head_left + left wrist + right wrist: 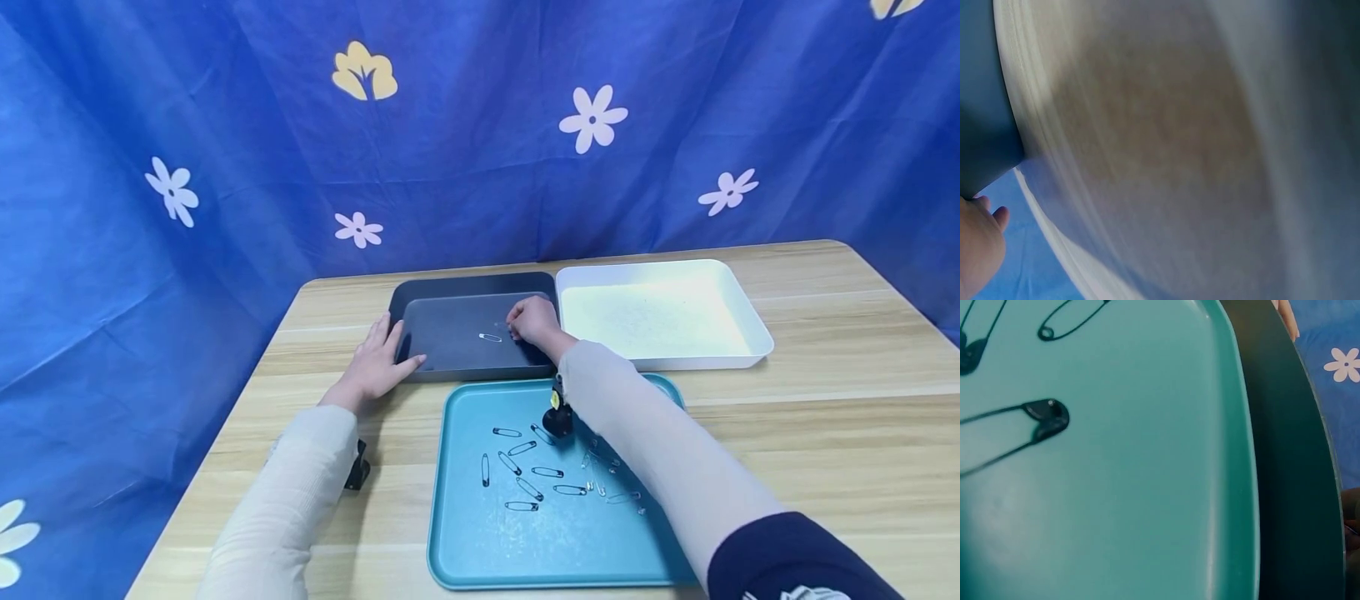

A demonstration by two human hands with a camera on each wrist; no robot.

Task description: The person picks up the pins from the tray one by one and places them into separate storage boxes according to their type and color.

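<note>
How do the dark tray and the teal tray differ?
Colour: the dark tray is charcoal grey; the teal tray is blue-green.
Place: the dark tray lies farther from the person, the teal tray nearer.
Load: the dark tray shows one clear silver safety pin, with something fainter beside it; the teal tray holds many scattered pins, black and silver.
Shared: both lie flat on the table and have rounded corners.

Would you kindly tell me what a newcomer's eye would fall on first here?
A newcomer would probably notice the blue cloth, dotted with white flowers, behind the table. Next comes the teal tray in the foreground, strewn with safety pins. Then come the left hand at the left edge of the dark tray and the right hand over its right side.
</note>
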